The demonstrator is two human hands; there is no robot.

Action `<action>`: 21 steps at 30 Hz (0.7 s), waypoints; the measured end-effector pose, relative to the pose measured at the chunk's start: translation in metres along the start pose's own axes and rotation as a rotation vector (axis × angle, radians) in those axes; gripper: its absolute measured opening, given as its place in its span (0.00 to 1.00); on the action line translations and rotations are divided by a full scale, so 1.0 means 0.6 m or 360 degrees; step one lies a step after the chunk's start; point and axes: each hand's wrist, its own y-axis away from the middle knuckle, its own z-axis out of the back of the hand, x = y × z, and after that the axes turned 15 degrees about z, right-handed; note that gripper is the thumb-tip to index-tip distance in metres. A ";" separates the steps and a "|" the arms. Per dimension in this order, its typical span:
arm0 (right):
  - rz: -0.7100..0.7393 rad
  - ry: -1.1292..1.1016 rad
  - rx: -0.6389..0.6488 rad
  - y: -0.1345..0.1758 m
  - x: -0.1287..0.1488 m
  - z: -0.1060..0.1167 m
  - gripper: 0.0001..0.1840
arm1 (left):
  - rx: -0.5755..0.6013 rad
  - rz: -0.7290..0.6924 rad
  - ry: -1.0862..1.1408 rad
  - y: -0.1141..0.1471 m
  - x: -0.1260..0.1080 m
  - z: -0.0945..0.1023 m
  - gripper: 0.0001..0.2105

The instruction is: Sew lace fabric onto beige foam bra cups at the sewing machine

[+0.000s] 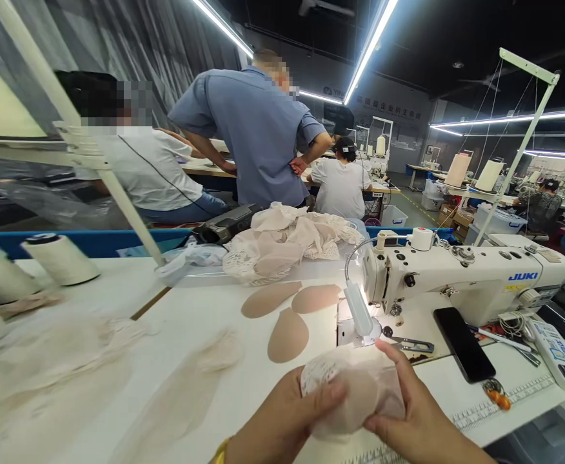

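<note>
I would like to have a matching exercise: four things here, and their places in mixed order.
1. black phone
2. three beige pieces
3. light fabric piece
4. black-topped thread cones

A. at the table's left side
B. in the left hand and the right hand
C. on the near side of the sewing machine
D. between the fabric heap and the hands

Pairs: 1-C, 2-D, 3-B, 4-A

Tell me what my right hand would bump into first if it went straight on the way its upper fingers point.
Most likely the white gooseneck lamp on the JUKI sewing machine, though depth is hard to judge and your right hand might pass beneath it.
</note>
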 end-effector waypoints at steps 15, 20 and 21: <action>0.1258 0.2058 0.0796 -0.124 -0.066 0.106 0.13 | 0.0145 -0.1115 -0.2340 -0.116 -0.006 0.089 0.09; 0.1120 0.2024 0.0731 -0.124 -0.055 0.106 0.16 | 0.0144 -0.1058 -0.2394 -0.114 -0.019 0.088 0.09; 0.1099 0.2024 0.0723 -0.126 -0.054 0.106 0.17 | 0.0141 -0.1050 -0.2406 -0.115 -0.021 0.089 0.09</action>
